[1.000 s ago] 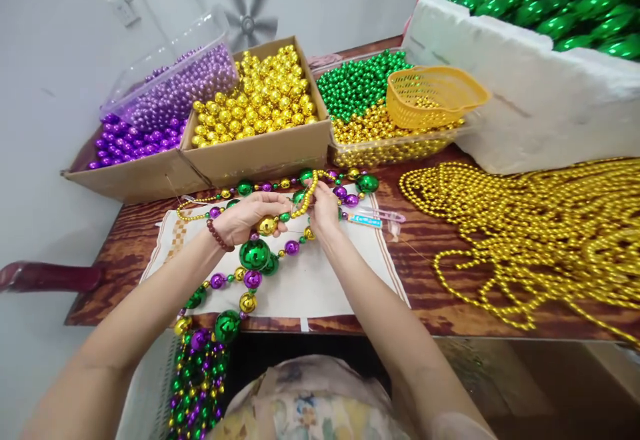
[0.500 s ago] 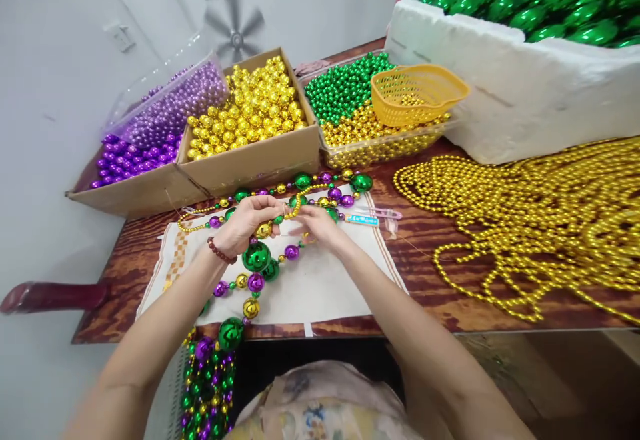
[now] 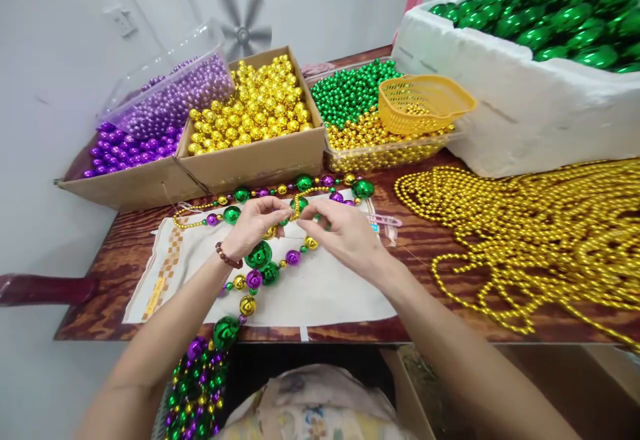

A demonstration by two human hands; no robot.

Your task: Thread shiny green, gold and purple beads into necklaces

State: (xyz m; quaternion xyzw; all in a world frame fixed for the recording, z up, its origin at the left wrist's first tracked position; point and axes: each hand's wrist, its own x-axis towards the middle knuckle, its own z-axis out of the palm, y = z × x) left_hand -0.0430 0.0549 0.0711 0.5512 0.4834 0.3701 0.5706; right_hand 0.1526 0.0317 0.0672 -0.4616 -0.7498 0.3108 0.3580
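Observation:
In a pinch, my left hand (image 3: pixel 256 225) holds a bead strand above the white cloth (image 3: pixel 340 300); a red-brown bead bracelet circles that wrist. My right hand (image 3: pixel 345 232) is closed at the fingertips on the small gold beads (image 3: pixel 296 207) of the same strand, almost touching the left fingertips. Any thread between the fingers is too fine to make out clearly. Below my left hand hang large green beads (image 3: pixel 259 254), purple beads (image 3: pixel 254 279) and gold beads (image 3: pixel 247 305), running over the table edge to a bundle of bead strands (image 3: pixel 200 387).
Behind the cloth stand a cardboard box (image 3: pixel 260 160) of purple and gold beads and a clear tray (image 3: pixel 350 160) with a yellow basket (image 3: pixel 425 103). Gold bead strands (image 3: pixel 500 240) lie at right, below a foam box (image 3: pixel 475 107) of green beads. A fan (image 3: pixel 243 35) spins behind.
My right hand has turned and closed its fingertips on the gold beads beside my left hand. It now covers most of the blue-labelled item. The view has shifted slightly.

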